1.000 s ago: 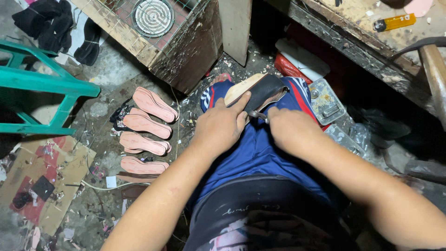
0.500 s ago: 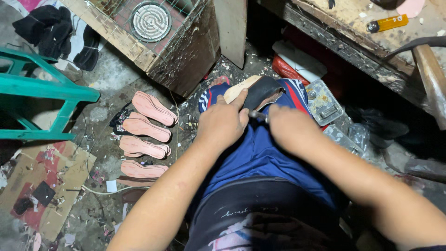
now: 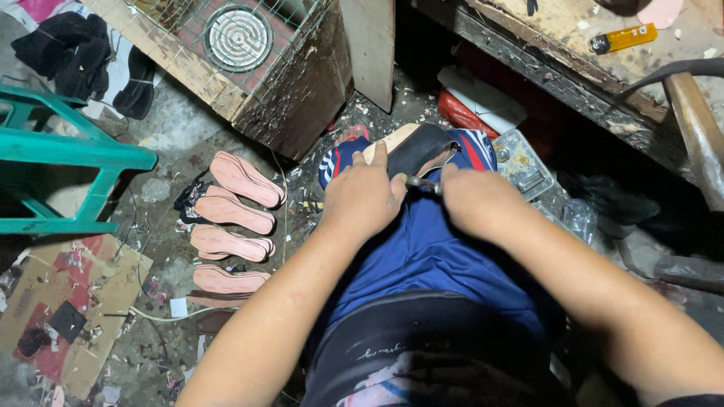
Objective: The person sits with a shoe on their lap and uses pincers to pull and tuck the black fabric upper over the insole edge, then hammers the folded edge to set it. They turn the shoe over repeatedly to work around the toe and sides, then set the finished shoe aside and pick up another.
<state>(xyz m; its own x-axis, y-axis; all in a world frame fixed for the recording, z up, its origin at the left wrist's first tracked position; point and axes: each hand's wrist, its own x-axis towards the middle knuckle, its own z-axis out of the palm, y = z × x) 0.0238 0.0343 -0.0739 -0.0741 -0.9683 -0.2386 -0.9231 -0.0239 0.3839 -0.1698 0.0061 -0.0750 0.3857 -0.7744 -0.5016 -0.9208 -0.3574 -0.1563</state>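
The shoe upper (image 3: 422, 151) (dark, on your knee) lies under your left hand (image 3: 362, 197), fingers pressed together; your right hand (image 3: 477, 202) pinches a metal tool (image 3: 422, 183).

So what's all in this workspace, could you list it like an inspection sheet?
Surface: blue shorts on the lap serve as the work surface.
Job's things: shoe, a tan sole under a dark upper, resting on the knees; small metal tool at its edge.
Clutter: pink insoles in stacks on the dirty floor; cardboard; dark cloth.
Grip: left hand presses on the shoe; right hand holds the tool.
Cables: white cord on the floor.
Surroundings: green stool, wire-covered box with a coil heater, workbench with a yellow lighter.
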